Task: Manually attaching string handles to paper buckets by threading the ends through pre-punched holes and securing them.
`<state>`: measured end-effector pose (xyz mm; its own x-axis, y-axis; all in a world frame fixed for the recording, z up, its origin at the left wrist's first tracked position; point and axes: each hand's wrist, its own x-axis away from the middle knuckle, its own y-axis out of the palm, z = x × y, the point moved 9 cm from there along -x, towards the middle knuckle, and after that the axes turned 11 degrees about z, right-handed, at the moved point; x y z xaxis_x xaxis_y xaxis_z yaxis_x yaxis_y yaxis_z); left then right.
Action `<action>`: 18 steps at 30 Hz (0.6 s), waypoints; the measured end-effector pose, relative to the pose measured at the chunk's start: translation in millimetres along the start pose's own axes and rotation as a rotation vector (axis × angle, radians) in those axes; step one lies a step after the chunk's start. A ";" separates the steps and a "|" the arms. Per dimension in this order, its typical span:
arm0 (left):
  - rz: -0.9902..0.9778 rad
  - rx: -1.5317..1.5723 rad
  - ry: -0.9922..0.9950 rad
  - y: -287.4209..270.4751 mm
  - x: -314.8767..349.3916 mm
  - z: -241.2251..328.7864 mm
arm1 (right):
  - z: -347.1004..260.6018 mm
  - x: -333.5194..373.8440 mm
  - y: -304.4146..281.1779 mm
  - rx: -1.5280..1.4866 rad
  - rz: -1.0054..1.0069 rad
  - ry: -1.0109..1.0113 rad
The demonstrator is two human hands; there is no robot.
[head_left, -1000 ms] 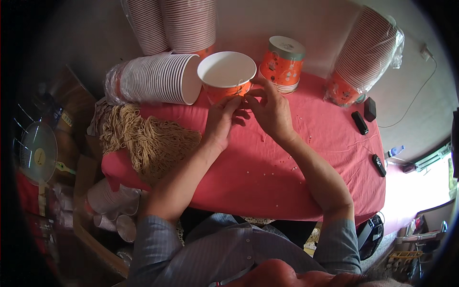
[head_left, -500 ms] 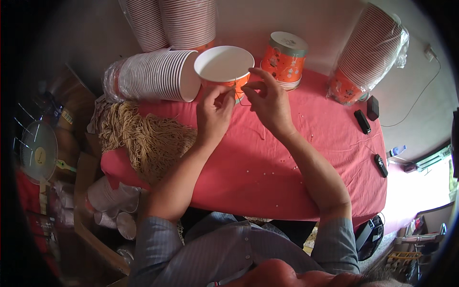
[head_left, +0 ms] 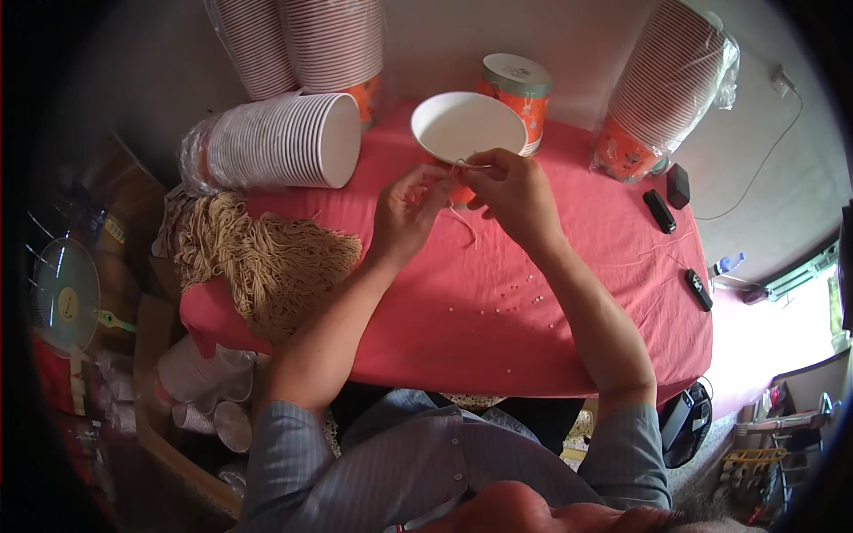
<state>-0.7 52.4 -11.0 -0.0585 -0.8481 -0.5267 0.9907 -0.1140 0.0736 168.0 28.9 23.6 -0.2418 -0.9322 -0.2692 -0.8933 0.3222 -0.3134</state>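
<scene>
On my remote feed, my left hand (head_left: 410, 211) and right hand (head_left: 518, 197) meet at the near side of the white-lined tub (head_left: 471, 129), mouth up toward the far middle of the red-covered worktop (head_left: 418, 311); the fingers of both pinch a thin pale cord (head_left: 467, 228) whose loose end trails nearward, the exact hold too small for me to read. A tan cord bundle (head_left: 275, 258) lies left, an overturned tub (head_left: 530, 111) stands behind to the right, and small beads (head_left: 482, 312) lie scattered nearer me

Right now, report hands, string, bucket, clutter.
Left hand and right hand pinching string, loose end below. Bucket upright just beyond. Small bits scattered on cloth.
</scene>
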 end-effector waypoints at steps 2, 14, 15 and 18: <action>-0.066 0.122 -0.136 12.9 6.8 1.7 | 3.3 12.2 -11.9 -0.028 0.017 0.079; 0.061 0.223 -0.274 7.8 4.9 -13.3 | -25.1 9.3 -19.6 0.071 0.106 -0.356; 0.062 0.219 -0.270 7.6 4.9 -14.7 | -27.7 9.7 -17.1 0.067 0.106 -0.359; 0.059 0.276 -0.315 9.4 7.8 -20.6 | -35.1 12.5 -17.1 0.221 0.202 -0.454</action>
<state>10.7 55.3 -31.9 -0.0800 -0.9690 -0.2337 0.9260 -0.1590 0.3423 167.0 5.9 57.5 -0.1686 -0.6991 -0.6949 -0.7334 0.5599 -0.3854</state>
